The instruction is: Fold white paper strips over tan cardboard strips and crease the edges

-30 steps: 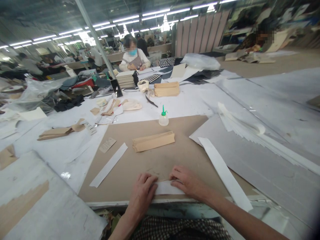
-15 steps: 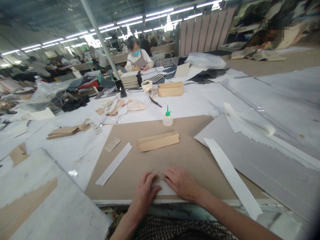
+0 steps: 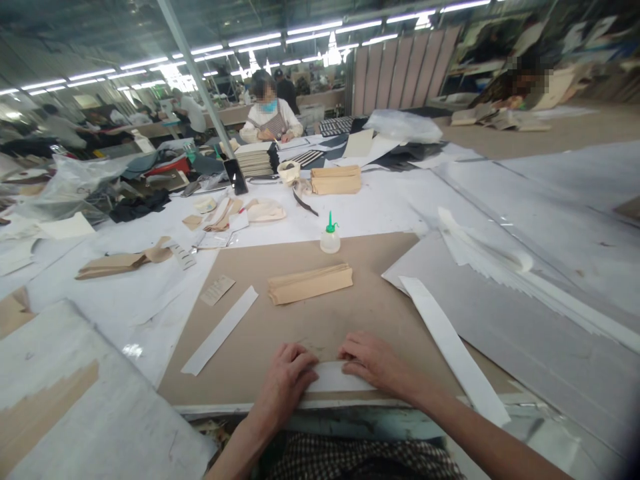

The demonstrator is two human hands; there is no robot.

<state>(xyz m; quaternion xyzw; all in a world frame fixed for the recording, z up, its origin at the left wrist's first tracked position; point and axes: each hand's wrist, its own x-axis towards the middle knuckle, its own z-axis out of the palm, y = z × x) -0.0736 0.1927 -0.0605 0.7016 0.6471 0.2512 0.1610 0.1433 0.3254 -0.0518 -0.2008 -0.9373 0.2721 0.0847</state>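
A white paper strip point(image 3: 330, 378) lies flat near the front edge of the brown board point(image 3: 240, 333). My left hand point(image 3: 290, 373) is closed at the strip's left part, fingers curled and thumb on it. On its right part rests my right hand point(image 3: 370, 363), fingers bent along the strip's far edge and thumb close beneath them. Both hands cover the strip's ends. Beyond them lies a stack of tan strips point(image 3: 310, 284). A small bottle point(image 3: 330, 239) with a green nozzle stands at the board's far edge.
A white strip point(image 3: 220, 331) lies left; a longer one point(image 3: 450, 347) slants on the right, beside a grey sheet point(image 3: 480, 307) bearing layered white strips point(image 3: 540, 293). A phone point(image 3: 235, 177) leans on a pole point(image 3: 195, 73). Across the table sits a co-worker point(image 3: 273, 120).
My hands have moved apart, mostly the right hand toward the right, showing more of the white strip between them. The whole view has shifted slightly.
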